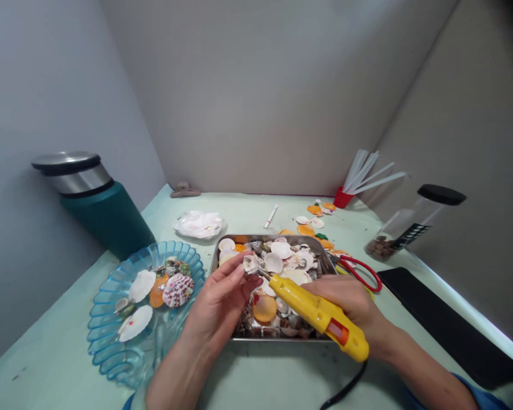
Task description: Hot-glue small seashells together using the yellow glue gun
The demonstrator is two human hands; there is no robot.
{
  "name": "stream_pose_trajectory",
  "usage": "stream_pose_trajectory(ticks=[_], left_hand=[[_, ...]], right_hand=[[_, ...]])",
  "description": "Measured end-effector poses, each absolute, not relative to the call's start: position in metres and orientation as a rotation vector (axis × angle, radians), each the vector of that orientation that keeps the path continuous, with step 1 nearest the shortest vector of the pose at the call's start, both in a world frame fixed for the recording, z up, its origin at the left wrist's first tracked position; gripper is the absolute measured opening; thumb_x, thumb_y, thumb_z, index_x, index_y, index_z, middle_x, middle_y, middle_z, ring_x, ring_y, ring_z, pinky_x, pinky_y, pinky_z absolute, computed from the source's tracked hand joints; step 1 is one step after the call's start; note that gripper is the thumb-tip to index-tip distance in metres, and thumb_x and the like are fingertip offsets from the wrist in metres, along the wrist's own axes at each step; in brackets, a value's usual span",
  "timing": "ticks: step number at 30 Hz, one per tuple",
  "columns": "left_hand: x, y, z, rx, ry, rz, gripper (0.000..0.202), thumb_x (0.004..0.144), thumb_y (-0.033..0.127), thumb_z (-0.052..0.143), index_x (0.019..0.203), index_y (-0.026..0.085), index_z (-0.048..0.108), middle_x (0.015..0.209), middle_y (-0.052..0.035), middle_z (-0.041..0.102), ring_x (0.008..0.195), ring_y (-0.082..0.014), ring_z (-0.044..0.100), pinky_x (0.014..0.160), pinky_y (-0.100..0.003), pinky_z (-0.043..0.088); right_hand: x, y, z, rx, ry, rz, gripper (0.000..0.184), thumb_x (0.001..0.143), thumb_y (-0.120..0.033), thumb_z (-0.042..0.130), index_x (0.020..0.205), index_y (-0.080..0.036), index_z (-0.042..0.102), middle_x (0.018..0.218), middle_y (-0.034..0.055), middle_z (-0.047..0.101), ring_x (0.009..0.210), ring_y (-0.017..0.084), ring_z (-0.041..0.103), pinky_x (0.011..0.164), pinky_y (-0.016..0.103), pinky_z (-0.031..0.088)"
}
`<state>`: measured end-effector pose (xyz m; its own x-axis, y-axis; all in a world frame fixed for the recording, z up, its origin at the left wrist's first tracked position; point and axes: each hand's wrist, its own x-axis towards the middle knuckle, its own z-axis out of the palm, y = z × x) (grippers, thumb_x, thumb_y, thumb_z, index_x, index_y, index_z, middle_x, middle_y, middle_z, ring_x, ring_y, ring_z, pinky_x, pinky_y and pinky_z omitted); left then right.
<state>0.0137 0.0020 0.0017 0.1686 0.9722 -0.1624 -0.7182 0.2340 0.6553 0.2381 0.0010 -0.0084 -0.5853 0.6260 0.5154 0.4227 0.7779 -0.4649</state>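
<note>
Between the fingertips of my left hand (220, 299) is a small whitish seashell (251, 264), held above a metal tray (282, 340) full of mixed shells. My right hand (346, 296) is wrapped round a yellow hot glue gun (320, 313), its nozzle pointing left at the small shell. The tip meets or nearly meets the shell; I cannot tell whether they touch. A black cord (346, 390) runs down from the gun's back end. To the left, a blue scalloped glass plate (98, 319) bears several shells, among them a purple-and-white one (178, 290).
A teal bottle (106, 213) stands behind the plate. Farther back lie a white plastic bundle (199, 224) and a white stick (271, 217). On the right are red-handled scissors (363, 267), a red cup (343, 197) of glue sticks, a clear jar (404, 228) and a black slab (448, 324).
</note>
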Motion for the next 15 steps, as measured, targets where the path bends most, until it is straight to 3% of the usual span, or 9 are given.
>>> stream_pose_trajectory(ticks=[7, 15], left_hand=[[0.0151, 0.0019, 0.003, 0.51, 0.652, 1.241, 0.026, 0.073, 0.012, 0.068, 0.098, 0.016, 0.071, 0.1, -0.0069, 0.07, 0.089, -0.0159, 0.063, 0.082, -0.026, 0.05], [0.0158, 0.0009, 0.0025, 0.517, 0.662, 1.235, 0.025, 0.071, 0.013, 0.07, 0.096, 0.016, 0.072, 0.099, -0.0066, 0.071, 0.089, -0.0149, 0.063, 0.082, -0.024, 0.049]], right_hand=[[0.2378, 0.0007, -0.0067, -0.773, -2.305, 0.347, 0.043, 0.089, -0.052, 0.045, 0.089, -0.014, 0.066, 0.064, 0.0036, 0.065, 0.053, 0.014, 0.056, 0.051, 0.026, 0.036], [0.2376, -0.0001, -0.009, -0.758, -2.313, 0.375, 0.039, 0.088, -0.05, 0.05, 0.093, -0.015, 0.066, 0.065, 0.0028, 0.065, 0.055, 0.014, 0.056, 0.052, 0.026, 0.035]])
